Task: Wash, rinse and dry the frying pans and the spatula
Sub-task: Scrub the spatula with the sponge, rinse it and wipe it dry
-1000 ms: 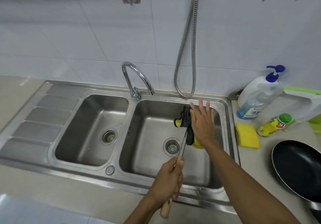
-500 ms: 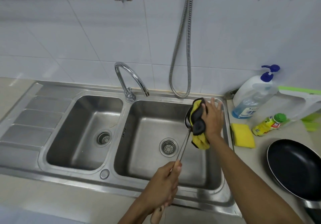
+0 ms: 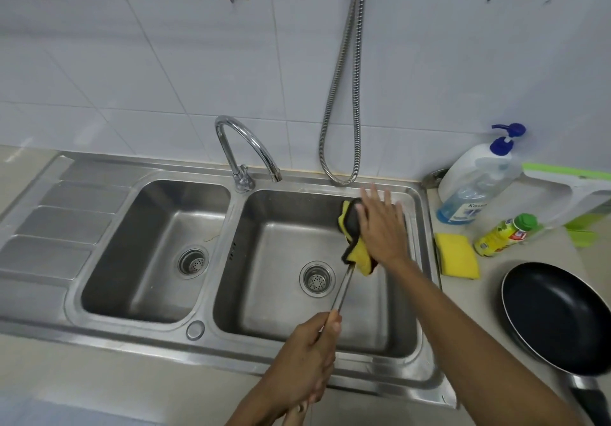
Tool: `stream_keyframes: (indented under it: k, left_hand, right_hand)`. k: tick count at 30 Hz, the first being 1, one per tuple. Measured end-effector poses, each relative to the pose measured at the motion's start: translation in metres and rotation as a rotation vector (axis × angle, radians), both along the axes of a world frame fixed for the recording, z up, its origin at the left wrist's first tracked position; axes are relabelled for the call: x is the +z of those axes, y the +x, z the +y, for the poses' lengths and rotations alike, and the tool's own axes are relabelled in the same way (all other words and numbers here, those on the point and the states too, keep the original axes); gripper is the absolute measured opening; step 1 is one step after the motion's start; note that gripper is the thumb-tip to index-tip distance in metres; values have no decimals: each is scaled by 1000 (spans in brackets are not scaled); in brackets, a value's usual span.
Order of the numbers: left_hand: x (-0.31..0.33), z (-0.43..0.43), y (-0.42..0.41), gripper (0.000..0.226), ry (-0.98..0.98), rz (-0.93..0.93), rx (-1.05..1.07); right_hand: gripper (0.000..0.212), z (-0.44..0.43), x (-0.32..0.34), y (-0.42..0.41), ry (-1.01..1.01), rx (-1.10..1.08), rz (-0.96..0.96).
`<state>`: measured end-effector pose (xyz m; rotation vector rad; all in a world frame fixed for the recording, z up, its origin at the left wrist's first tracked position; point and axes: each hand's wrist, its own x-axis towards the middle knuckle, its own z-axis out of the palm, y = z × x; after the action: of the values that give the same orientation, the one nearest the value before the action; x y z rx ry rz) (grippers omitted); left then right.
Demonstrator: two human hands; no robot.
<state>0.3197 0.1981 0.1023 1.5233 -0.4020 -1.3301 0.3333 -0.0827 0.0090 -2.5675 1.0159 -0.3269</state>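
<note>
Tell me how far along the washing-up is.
Looks done: one frying pan sits on the counter, apparently clean. In hand: the left hand grips the spatula over the right sink basin while the right hand rubs its head with a yellow cloth. Left: any other pan, not in view.

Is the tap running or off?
Off. No water leaves the tap's spout, and both sink basins look empty of water.

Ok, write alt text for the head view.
Over the right sink basin, a left hand grips a spatula while the right hand presses a yellow cloth around its head. A black frying pan sits on the counter, right.
</note>
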Motion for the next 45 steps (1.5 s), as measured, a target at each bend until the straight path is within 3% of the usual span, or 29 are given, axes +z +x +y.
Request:
stream_keyframes:
  k: [3,5,8,13,15,18,21,24,29,32,35,38,42,45]
  left_hand:
    - [1,-7,-1,26,-9,-39,11]
    - [4,-12,1,30,-27,-34,26]
    - [9,-12,7,34,-54,-54,16]
    - [12,-16,10,30,-76,-99,-20]
    - [15,-17,12,30,-98,-85,-26]
    - [17,-10,12,36,-97,-40,-36]
    - [13,-7,7,35,-93,-45,-30]
    - [9,-11,6,28,-81,-83,-32]
    - [11,-15,15,20,-50,-55,-50]
    - [4,-8,19,11,-23,-240,-4]
    - [-9,-9,25,17,27,-347,37]
    - [-9,-23,24,34,42,-369,-17]
    - [-12,-24,18,29,36,-659,-61]
    - [-25,-13,21,34,104,-804,-41]
  right_hand:
    - [52,-31,9,1,160,-306,-69]
    - [54,-19,17,11,80,-247,-90]
    - [57,-5,18,9,-99,17,-46]
    - [56,-35,37,14,88,-289,-105]
    - [54,-17,40,21,-55,-188,-106]
    - [50,-7,46,12,-220,190,-5]
    - [55,-28,56,11,-1,9,84]
    - [71,-40,54,13,165,-190,-11]
    - [74,-70,59,5,274,-389,-180]
    - [81,-110,67,-11,473,-601,-350]
    - [97,-120,76,-16,608,-651,-482]
    - [81,-85,91,-7,536,-539,-506]
    - [42,-17,77,-9,284,-60,-315]
    - [44,15,50,-19,221,239,-259]
